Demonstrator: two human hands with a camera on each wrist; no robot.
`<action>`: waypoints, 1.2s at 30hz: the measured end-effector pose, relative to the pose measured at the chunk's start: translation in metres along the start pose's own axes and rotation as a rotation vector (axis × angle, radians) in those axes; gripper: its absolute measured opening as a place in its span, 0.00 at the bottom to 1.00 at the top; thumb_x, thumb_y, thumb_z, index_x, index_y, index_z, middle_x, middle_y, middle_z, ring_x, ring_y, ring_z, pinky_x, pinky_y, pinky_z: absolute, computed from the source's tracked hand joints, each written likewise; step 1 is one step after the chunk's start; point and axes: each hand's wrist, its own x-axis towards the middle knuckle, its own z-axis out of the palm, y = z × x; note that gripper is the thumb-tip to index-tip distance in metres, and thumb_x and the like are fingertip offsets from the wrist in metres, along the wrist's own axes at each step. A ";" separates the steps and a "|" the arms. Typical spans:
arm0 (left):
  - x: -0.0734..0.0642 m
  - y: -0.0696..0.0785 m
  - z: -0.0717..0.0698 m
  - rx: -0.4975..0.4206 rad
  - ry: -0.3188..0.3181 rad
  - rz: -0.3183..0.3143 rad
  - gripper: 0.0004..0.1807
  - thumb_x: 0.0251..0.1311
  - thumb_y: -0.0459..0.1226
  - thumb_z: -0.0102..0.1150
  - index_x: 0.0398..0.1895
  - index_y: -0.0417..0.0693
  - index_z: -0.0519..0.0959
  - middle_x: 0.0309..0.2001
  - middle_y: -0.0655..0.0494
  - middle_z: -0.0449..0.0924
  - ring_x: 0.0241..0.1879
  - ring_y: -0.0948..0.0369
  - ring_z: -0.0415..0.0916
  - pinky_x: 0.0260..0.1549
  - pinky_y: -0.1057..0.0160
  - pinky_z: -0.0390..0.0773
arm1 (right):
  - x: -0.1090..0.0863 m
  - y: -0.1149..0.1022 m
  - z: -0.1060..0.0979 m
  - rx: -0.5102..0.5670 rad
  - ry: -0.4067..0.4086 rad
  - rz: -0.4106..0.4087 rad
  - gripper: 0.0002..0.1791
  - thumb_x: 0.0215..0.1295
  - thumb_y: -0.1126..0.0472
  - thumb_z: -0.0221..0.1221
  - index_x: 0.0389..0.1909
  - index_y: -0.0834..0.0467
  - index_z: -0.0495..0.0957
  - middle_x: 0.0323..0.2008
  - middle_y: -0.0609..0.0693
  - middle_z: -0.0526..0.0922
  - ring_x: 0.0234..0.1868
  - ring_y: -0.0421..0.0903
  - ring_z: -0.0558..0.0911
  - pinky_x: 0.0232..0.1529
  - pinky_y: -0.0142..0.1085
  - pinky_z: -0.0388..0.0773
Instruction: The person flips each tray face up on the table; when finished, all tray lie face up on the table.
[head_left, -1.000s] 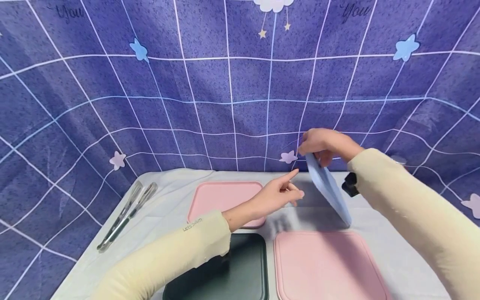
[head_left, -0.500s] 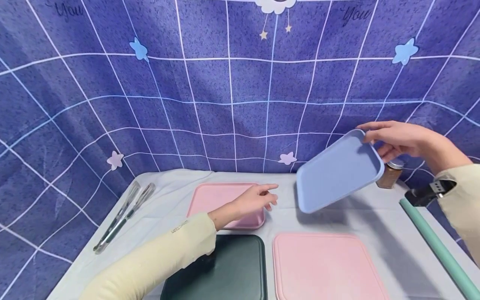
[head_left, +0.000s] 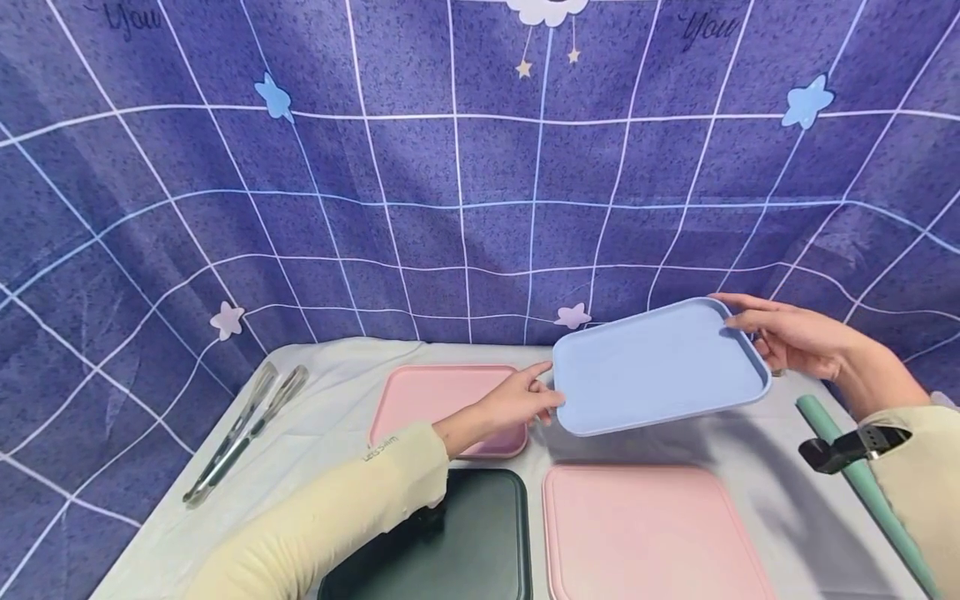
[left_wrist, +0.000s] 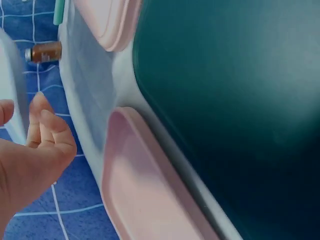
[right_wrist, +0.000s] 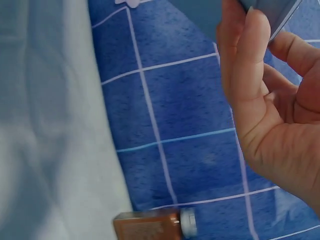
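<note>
Right hand [head_left: 810, 340] pinches the light-blue tray [head_left: 660, 367] between the grips, left hand [head_left: 517, 398] meets its rim, closure unclear, and firm support at both ends is advisable.

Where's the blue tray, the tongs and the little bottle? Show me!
Blue tray [head_left: 660, 367], head view: middle of its flat inside.
Tongs [head_left: 235, 455], head view: handle of one arm.
Little bottle [right_wrist: 152, 226], right wrist view: its brown side.
</note>
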 end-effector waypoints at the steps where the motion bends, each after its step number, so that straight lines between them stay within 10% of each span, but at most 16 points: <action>1: 0.000 -0.002 0.000 -0.017 -0.001 -0.001 0.42 0.65 0.39 0.62 0.79 0.42 0.54 0.33 0.49 0.83 0.24 0.66 0.78 0.25 0.68 0.72 | 0.000 0.004 0.000 0.023 -0.015 -0.006 0.25 0.81 0.65 0.38 0.69 0.36 0.62 0.45 0.47 0.86 0.39 0.44 0.88 0.38 0.41 0.86; 14: -0.002 -0.012 -0.005 -0.132 0.049 0.031 0.41 0.65 0.32 0.59 0.79 0.39 0.52 0.26 0.62 0.76 0.23 0.66 0.73 0.30 0.67 0.72 | 0.010 0.046 -0.001 -0.055 0.171 0.044 0.26 0.80 0.60 0.45 0.72 0.35 0.59 0.46 0.44 0.86 0.42 0.47 0.88 0.40 0.42 0.86; 20: -0.001 -0.013 -0.009 -0.165 0.056 0.063 0.41 0.67 0.30 0.58 0.79 0.40 0.50 0.25 0.62 0.75 0.23 0.65 0.72 0.33 0.68 0.72 | 0.010 0.059 -0.004 -0.174 0.121 0.141 0.45 0.77 0.63 0.49 0.81 0.46 0.29 0.45 0.43 0.81 0.44 0.43 0.87 0.41 0.39 0.85; 36: 0.006 -0.019 -0.017 -0.146 -0.006 0.022 0.43 0.67 0.32 0.60 0.81 0.47 0.50 0.26 0.59 0.77 0.23 0.66 0.74 0.32 0.70 0.75 | 0.012 0.080 -0.012 -0.179 0.008 0.156 0.54 0.68 0.71 0.55 0.81 0.43 0.30 0.38 0.42 0.73 0.34 0.36 0.80 0.34 0.34 0.85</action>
